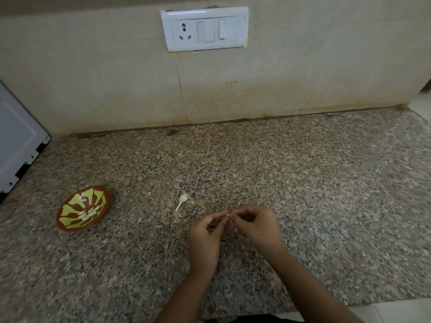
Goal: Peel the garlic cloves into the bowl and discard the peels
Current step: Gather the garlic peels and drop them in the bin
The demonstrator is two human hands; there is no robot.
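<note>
Left hand and right hand pinch a mostly hidden clove between meeting fingertips. The bowl lies well left of the left hand, the nearer one for the drop.

Bare granite counter rightward, garlic scrap ahead, bowl far left, appliance beyond.

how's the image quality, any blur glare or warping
Head view: dim, warm light; the wide-angle lens bows the seam behind the countertop; motion blur softens the left hand, right hand and the garlic clove they pinch; small glare spots on the bowl and switch plate.
</note>
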